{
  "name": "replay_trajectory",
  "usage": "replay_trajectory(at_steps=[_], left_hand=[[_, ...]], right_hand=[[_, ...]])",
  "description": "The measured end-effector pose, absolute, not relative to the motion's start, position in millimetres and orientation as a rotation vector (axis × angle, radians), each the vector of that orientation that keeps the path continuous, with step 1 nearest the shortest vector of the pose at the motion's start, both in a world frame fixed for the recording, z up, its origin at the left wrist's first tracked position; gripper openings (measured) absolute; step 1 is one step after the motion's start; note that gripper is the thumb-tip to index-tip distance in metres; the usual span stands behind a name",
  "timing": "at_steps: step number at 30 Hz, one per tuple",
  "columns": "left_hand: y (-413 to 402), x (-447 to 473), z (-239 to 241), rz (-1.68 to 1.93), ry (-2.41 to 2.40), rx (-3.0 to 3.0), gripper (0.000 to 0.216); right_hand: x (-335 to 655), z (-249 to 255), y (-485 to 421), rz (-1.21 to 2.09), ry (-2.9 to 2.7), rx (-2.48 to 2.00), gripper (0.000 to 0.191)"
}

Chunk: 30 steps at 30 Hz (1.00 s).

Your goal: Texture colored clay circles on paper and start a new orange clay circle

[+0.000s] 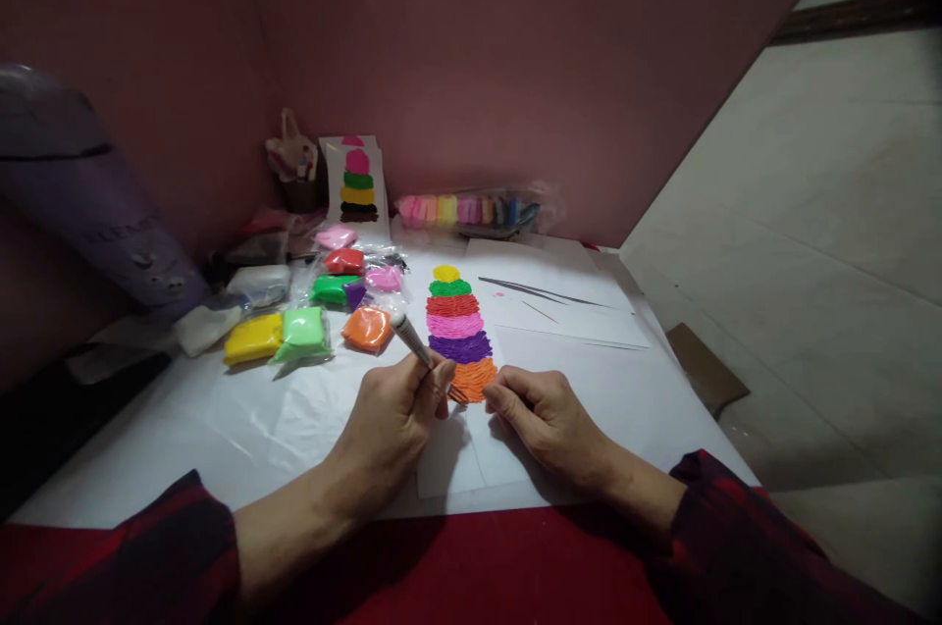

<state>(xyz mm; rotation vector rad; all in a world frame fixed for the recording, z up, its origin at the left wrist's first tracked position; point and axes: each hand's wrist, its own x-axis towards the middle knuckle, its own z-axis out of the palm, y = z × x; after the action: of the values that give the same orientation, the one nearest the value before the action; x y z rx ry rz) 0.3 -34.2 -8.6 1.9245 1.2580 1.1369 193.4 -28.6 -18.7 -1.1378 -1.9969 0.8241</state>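
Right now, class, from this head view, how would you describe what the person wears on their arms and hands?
The left sleeve and right sleeve are dark with blurred red patches, like a check, and end partway down the forearms. The left hand and right hand are ungloved; no watch or bracelet shows.

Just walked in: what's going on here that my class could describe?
The person's left hand grips a pen-like tool beside the orange bottom band of a multicoloured stack on white paper. The right hand is curled at that band's right edge; whether it holds anything is unclear. Coloured packets lie to the left, and a sheet showing another banded stack stands behind.
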Motion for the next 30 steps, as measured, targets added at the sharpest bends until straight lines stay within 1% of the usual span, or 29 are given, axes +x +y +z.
replay_trajectory(at_steps=[18,30], left_hand=[[-35.4,0.7,-6.8,1.116,1.28,1.934,0.033],[-33.2,-2.4,-8.9,1.111,1.338,1.982,0.03]], right_hand=[[193.1,-18.0,-29.6,0.833,-1.999,-1.143,0.032],[193.2,-18.4,-29.0,0.832,-2.001,-1.146,0.031]])
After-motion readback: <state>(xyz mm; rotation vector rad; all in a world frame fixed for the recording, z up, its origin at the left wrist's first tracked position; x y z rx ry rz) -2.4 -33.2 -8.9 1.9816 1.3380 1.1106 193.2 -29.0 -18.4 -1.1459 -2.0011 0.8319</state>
